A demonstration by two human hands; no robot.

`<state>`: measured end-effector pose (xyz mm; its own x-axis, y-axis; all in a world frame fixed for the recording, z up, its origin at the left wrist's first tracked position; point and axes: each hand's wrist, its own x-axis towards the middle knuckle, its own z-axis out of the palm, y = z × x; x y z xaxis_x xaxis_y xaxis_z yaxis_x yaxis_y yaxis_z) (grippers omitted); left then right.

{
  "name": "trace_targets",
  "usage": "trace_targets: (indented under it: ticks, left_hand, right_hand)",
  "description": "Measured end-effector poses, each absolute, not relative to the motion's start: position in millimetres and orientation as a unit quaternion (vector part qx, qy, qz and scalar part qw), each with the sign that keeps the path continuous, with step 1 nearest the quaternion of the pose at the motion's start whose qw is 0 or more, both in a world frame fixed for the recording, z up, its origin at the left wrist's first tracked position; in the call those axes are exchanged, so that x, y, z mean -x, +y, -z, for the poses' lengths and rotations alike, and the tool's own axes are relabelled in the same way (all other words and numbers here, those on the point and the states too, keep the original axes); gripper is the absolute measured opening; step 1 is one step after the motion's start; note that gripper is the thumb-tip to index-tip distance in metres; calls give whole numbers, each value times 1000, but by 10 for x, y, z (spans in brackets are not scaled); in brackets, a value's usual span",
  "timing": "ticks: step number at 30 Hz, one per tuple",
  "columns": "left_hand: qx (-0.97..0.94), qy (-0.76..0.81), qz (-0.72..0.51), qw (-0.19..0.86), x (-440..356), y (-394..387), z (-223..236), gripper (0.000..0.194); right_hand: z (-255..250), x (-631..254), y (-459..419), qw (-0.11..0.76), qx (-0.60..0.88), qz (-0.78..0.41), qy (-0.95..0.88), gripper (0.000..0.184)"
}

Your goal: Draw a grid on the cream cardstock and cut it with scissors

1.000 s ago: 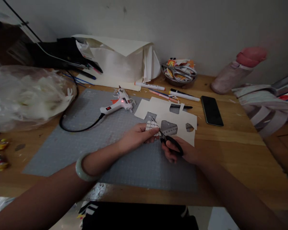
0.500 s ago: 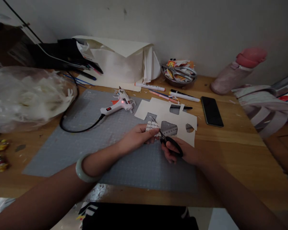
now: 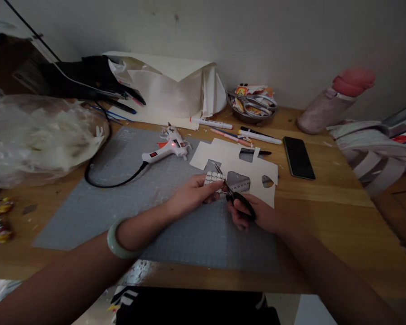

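My left hand pinches a small white piece with a grid pattern over the grey cutting mat. My right hand grips black-handled scissors, whose blades reach up against the right edge of the gridded piece. Just behind both hands lies a cream card sheet with several shapes cut out of it. A pale green bangle sits on my left wrist.
A white glue gun with a red light and black cord lies on the mat. Pens, a phone, a bowl with scissors, a pink bottle, folded paper and a plastic bag ring the wooden desk.
Almost nothing differs; the gridded piece and scissor blades have shifted very slightly, while both hands stay in the same place.
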<state>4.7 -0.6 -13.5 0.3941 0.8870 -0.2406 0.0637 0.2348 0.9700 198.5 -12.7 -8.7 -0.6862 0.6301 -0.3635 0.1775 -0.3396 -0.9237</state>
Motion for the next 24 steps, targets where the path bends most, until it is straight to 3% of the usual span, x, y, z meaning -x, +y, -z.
trace_targets:
  ticks: [15, 21, 24]
  left_hand:
    - [-560, 446, -310, 626, -14, -14, 117, 26]
    - [-554, 410, -333, 644, -15, -13, 76, 13]
    - [-521, 413, -355, 657, -32, -13, 96, 16]
  right_hand:
    - [172, -2047, -149, 225, 327, -754, -524, 57]
    - [169, -2027, -141, 195, 356, -746, -529, 59]
    - [141, -2019, -141, 185, 364, -740, -534, 59]
